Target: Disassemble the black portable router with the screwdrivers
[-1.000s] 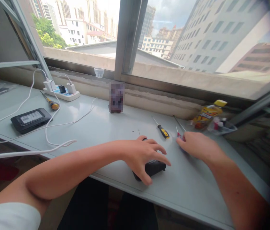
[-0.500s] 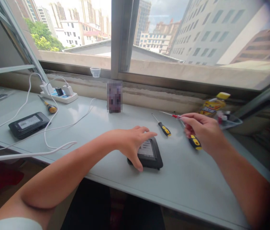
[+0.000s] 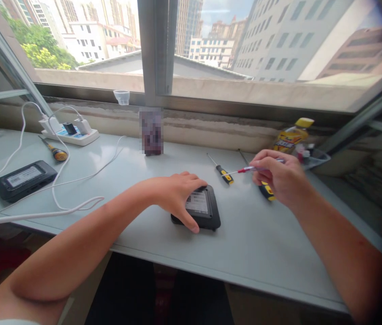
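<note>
My left hand [image 3: 179,198] spans a flat black device [image 3: 213,210] with a white label, thumb along its near side and fingers over its far edge. The device lies on the table, partly covered by the hand. Pinched in my right hand [image 3: 277,174] is a thin screwdriver [image 3: 243,170] with a red collar; its shaft points left, above the table. Behind that shaft lies a black-and-yellow screwdriver [image 3: 224,174]. Another black-and-yellow screwdriver [image 3: 266,192] is partly hidden under my right hand.
A second black device [image 3: 25,178] lies at the left beside white cables and a power strip [image 3: 82,137]. Near the strip is a yellow-black screwdriver [image 3: 57,152]. A blurred upright object [image 3: 151,131], a bottle [image 3: 291,135] and a clear tray [image 3: 318,159] stand toward the window.
My left hand has closed onto the device's edges. My right hand has turned the thin screwdriver's tip lower and nearer the device. The whole view has shifted slightly.
</note>
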A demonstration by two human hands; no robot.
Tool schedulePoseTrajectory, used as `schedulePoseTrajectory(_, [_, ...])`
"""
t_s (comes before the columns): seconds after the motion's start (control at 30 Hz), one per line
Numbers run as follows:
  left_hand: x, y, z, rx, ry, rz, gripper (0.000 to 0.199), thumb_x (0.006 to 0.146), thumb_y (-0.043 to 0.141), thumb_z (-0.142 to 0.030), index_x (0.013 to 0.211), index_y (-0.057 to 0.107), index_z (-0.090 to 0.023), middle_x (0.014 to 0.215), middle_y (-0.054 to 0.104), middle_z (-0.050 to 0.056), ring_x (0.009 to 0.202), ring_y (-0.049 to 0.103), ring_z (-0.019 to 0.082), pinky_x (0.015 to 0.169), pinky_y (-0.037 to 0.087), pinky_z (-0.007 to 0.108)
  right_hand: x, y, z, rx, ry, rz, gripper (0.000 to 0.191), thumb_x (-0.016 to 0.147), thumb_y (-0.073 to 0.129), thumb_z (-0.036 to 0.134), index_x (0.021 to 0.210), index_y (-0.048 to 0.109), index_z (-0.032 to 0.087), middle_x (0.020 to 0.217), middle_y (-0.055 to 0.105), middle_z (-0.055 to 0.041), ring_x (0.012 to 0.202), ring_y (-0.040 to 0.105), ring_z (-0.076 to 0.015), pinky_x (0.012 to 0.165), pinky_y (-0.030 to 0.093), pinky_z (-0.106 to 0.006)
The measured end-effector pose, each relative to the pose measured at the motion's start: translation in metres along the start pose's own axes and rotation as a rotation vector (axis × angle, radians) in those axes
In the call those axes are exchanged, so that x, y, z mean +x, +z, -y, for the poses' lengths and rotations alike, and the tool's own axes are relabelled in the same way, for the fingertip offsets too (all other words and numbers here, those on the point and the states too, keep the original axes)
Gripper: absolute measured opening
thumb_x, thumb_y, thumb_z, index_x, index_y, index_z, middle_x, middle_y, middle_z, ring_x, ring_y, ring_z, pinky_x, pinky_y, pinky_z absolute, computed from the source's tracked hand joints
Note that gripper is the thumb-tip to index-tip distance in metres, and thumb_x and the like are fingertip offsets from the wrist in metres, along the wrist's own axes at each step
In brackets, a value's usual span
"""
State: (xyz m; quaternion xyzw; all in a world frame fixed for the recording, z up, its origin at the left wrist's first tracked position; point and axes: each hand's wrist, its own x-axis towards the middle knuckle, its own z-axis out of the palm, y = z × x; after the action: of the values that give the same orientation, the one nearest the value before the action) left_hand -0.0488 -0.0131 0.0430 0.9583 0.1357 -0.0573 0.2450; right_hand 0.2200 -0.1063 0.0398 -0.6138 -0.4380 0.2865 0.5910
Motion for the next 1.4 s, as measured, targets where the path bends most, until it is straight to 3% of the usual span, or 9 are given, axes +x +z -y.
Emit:
schedulePoseTrajectory(0.1, [0.001, 0.002, -0.001, 0.013, 0.022, -0.018, 0.110, 0.064, 0.075, -0.074, 0.152, 0.037, -0.022, 0.152, 0.045, 0.012, 0.141, 0.037, 0.033, 0.117, 0.034, 0.044, -0.001, -0.006, 0.003, 0.001, 0.040, 0.090, 0.017, 0.064, 0.069, 0.025, 0.060, 0.054, 0.018, 0.046, 0.037, 0.0051, 0.039, 0.037, -0.0085, 0.040, 0.036, -0.024])
schedulePoseTrajectory(0.23, [0.004, 0.007, -0.004, 0.036, 0.089, -0.074, 0.100, 0.069, 0.075, -0.068, 0.150, 0.039, -0.021, 0.150, 0.046, 0.012, 0.141, 0.037, 0.033, 0.118, 0.032, 0.045, -0.009, -0.009, 0.008, -0.056, 0.137, 0.355, 0.021, 0.067, 0.075, 0.027, 0.060, 0.058, 0.016, 0.047, 0.041, 0.0028, 0.040, 0.041, -0.0095, 0.042, 0.035, -0.024])
schedulePoseTrajectory(0.4, [0.007, 0.015, -0.006, 0.040, 0.127, -0.122, 0.094, 0.072, 0.074, -0.066, 0.148, 0.042, -0.020, 0.151, 0.045, 0.013, 0.142, 0.036, 0.033, 0.117, 0.034, 0.046, -0.016, -0.007, 0.008, -0.145, 0.127, 0.610, 0.021, 0.079, 0.071, 0.029, 0.066, 0.060, 0.016, 0.053, 0.047, 0.0016, 0.047, 0.049, -0.0099, 0.047, 0.036, -0.022])
schedulePoseTrajectory(0.67, [0.011, 0.021, -0.004, 0.032, 0.166, -0.160, 0.091, 0.072, 0.075, -0.067, 0.146, 0.047, -0.022, 0.151, 0.045, 0.014, 0.141, 0.036, 0.034, 0.116, 0.035, 0.048, -0.016, -0.007, 0.011, -0.240, 0.069, 0.672, 0.021, 0.084, 0.071, 0.032, 0.073, 0.063, 0.016, 0.057, 0.052, 0.0010, 0.052, 0.051, -0.0099, 0.051, 0.038, -0.021])
schedulePoseTrajectory(0.9, [0.016, 0.026, -0.003, 0.033, 0.210, -0.196, 0.084, 0.073, 0.074, -0.066, 0.143, 0.051, -0.024, 0.151, 0.045, 0.013, 0.141, 0.038, 0.033, 0.116, 0.036, 0.049, -0.021, -0.010, 0.021, -0.402, -0.010, 0.727, 0.033, 0.085, 0.073, 0.047, 0.077, 0.067, 0.016, 0.063, 0.060, -0.0020, 0.054, 0.053, -0.0116, 0.050, 0.040, -0.022])
schedulePoseTrajectory(1.03, [0.018, 0.028, -0.003, 0.050, 0.213, -0.221, 0.084, 0.072, 0.075, -0.067, 0.141, 0.053, -0.024, 0.150, 0.047, 0.012, 0.138, 0.040, 0.033, 0.116, 0.036, 0.049, -0.029, -0.012, 0.028, -0.474, -0.072, 0.766, 0.028, 0.086, 0.075, 0.045, 0.082, 0.071, 0.018, 0.063, 0.059, -0.0011, 0.055, 0.052, -0.0108, 0.048, 0.037, -0.021])
schedulePoseTrajectory(1.4, [0.018, 0.029, -0.006, 0.061, 0.197, -0.224, 0.081, 0.073, 0.074, -0.066, 0.139, 0.055, -0.023, 0.149, 0.048, 0.012, 0.135, 0.042, 0.033, 0.114, 0.036, 0.050, -0.041, -0.010, 0.037, -0.436, -0.027, 0.899, 0.027, 0.092, 0.068, 0.044, 0.083, 0.066, 0.019, 0.066, 0.059, -0.0005, 0.059, 0.051, -0.0112, 0.053, 0.039, -0.022])
